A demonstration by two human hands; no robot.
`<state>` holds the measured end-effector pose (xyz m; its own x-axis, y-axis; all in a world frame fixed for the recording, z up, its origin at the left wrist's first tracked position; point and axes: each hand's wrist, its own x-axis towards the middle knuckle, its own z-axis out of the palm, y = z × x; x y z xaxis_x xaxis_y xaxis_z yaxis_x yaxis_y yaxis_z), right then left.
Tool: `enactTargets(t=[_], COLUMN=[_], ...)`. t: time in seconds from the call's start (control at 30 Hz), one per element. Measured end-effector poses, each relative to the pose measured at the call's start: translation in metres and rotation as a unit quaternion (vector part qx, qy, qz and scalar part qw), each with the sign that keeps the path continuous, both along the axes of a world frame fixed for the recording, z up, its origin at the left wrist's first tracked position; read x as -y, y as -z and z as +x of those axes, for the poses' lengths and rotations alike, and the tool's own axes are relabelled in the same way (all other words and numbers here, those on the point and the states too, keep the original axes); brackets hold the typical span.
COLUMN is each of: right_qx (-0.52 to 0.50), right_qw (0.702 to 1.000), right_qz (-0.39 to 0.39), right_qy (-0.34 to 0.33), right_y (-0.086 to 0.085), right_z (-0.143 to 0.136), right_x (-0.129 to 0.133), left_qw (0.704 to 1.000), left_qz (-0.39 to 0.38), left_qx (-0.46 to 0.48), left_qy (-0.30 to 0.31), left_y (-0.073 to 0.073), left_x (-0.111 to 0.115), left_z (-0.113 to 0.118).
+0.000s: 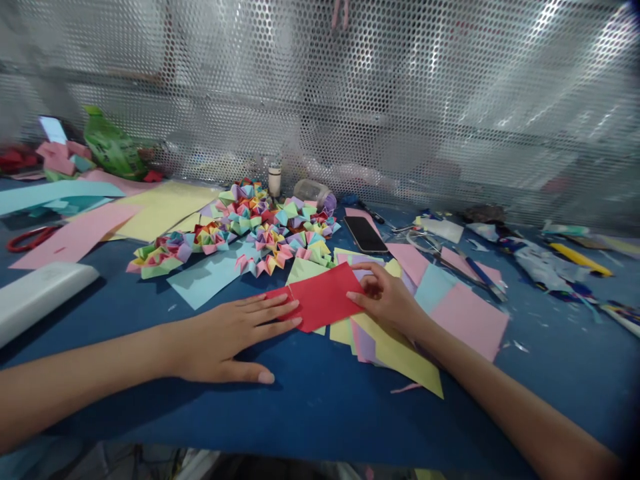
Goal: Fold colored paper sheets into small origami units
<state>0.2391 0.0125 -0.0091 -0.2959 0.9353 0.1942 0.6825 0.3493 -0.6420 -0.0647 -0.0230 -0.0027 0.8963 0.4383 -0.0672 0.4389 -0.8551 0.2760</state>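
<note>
A red paper strip point(327, 293) lies in front of me, slanting up to the right. My left hand point(235, 337) rests flat with fingers stretched out, the fingertips pressing the strip's left end onto the table. At the other end, my right hand point(383, 297) pinches the strip's edge between thumb and fingers. Beneath the strip and my right hand lie loose sheets, among them a yellow paper sheet point(400, 353). Just beyond the strip sits a cluster of folded colourful paper pieces point(267, 230), beside a light blue sheet point(207, 277).
On the blue table point(310, 413), a phone point(365, 233) lies beyond my right hand. Red scissors point(33, 239) and a white block point(47, 290) are at left. Pink paper point(470, 320), pens point(483, 277) and scraps spread rightward. A perforated metal panel point(320, 100) stands behind.
</note>
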Motion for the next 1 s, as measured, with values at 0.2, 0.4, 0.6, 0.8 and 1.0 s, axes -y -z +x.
enactTargets(t=[0.2, 0.4, 0.6, 0.8, 1.0], right_qx=[0.024, 0.052, 0.052, 0.053, 0.028], right_qw=[1.000, 0.999, 0.998, 0.997, 0.997], right_qz=[0.002, 0.010, -0.010, -0.039, -0.068], right_qy=[-0.004, -0.013, -0.024, -0.028, -0.028], right_y=[-0.007, -0.003, -0.007, -0.010, -0.015], right_z=[0.000, 0.004, 0.006, 0.006, 0.010], right_x=[0.003, 0.002, 0.002, 0.003, 0.002], left_qw=[1.000, 1.000, 1.000, 1.000, 1.000], left_qz=[-0.007, -0.005, 0.001, 0.007, 0.021], left_qx=[0.029, 0.029, 0.012, 0.006, -0.010], left_qy=[0.002, 0.004, 0.001, 0.000, -0.006], left_y=[0.001, 0.001, 0.001, -0.001, -0.004], left_x=[0.000, 0.000, 0.000, 0.000, 0.001], left_z=[0.000, 0.001, 0.000, 0.002, 0.005])
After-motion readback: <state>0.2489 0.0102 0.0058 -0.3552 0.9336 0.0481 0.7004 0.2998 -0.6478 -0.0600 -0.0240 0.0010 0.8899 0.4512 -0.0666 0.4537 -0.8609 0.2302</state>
